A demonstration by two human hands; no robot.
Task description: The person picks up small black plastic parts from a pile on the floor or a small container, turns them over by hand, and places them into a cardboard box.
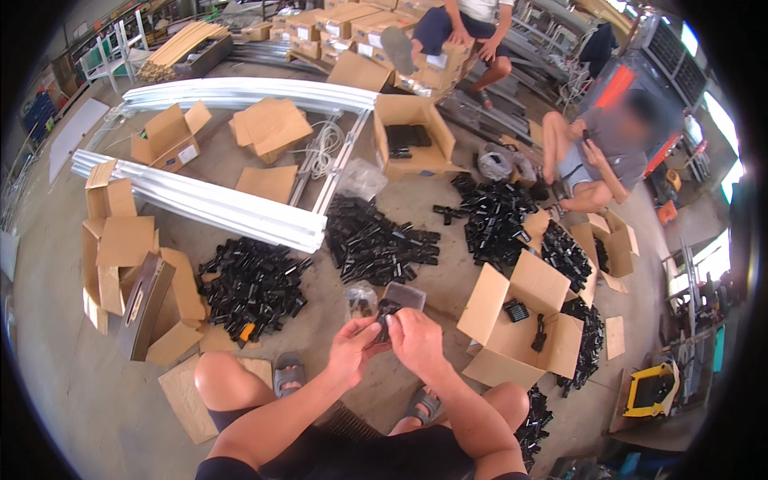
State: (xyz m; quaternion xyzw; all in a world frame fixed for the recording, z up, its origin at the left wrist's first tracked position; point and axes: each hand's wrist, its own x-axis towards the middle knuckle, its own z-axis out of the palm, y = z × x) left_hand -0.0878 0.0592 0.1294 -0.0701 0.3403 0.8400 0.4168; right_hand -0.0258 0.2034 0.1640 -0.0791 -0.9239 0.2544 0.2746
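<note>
Between my bent knees, my left hand (354,350) and my right hand (418,339) meet around a small black plastic part (387,310). The fingers of both are closed on it and cover much of its shape. Just beyond them are a clear plastic bag (361,300) with small pieces in it and a shallow grey tray (406,296). Heaps of similar black parts lie on the floor: one to the left (252,284), another ahead (376,240). An open cardboard box (520,328) at my right has a few black parts inside.
White metal profiles (216,204) lie across the floor at the left, near open cardboard boxes (172,304). A co-worker (600,156) sits at the right, holding a small dark thing; another person (460,32) sits on stacked boxes at the back. More black parts (496,220) lie between us.
</note>
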